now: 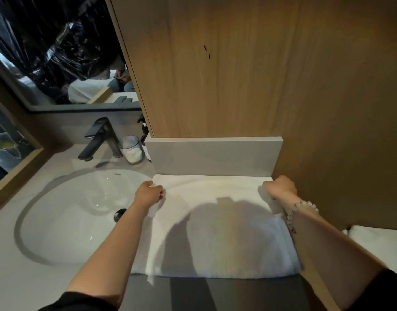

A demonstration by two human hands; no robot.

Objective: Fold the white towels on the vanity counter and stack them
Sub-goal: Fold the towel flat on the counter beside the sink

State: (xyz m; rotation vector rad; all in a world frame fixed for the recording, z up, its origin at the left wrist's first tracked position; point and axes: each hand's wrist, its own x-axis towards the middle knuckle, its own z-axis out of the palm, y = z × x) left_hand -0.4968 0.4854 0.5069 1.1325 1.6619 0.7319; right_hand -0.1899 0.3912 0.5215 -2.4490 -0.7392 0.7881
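On the vanity counter [24,277], at 3 o'clock from the sink [80,212]: one white towel [215,239] lies flat, its near edge thick, probably already doubled; left hand [149,192] pinches the far corner at 9 o'clock, fingers curled on cloth; right hand [281,186] curls over the far corner at 3 o'clock, apparently gripping; judged mid-fold, early in the task; second towel [381,245] at 4 o'clock looks folded; no stack seen yet; that towel is cut off by the frame; right fingertips hidden behind knuckles; a shadow blurs the towel's layers.
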